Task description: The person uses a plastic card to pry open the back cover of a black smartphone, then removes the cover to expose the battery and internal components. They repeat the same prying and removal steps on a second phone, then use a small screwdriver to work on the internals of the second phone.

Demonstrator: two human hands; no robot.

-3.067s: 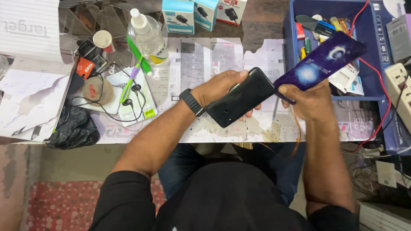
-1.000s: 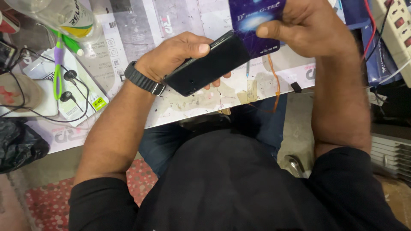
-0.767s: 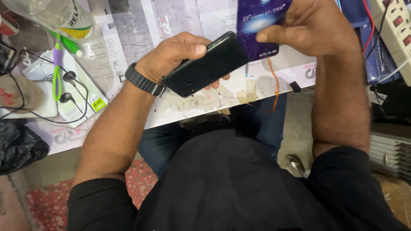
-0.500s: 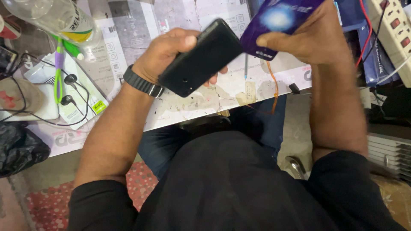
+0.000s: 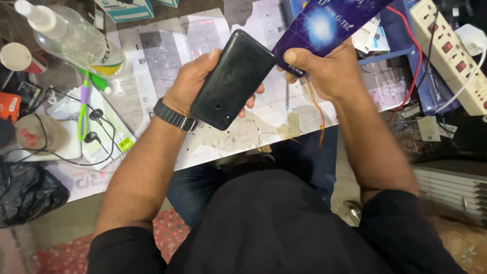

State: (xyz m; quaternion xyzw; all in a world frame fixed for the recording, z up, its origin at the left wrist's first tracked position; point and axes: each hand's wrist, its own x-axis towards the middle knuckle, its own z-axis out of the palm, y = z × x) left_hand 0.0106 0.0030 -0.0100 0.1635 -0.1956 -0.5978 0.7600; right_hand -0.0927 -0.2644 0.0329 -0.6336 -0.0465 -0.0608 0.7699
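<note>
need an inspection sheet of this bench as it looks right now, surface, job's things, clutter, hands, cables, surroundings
surface: worktable covered with stained printed paper sheets
job's things: black phone held back-side up; purple packet touching its top corner
clutter: clear spray bottle, white cup, small boxes, black plastic bag
hands: left hand grips the black phone; right hand pinches the purple packet
cables: black earphones, red wire, white power strip with a white lead plugged in
surroundings: blue tray of parts at right; patterned floor below
</note>
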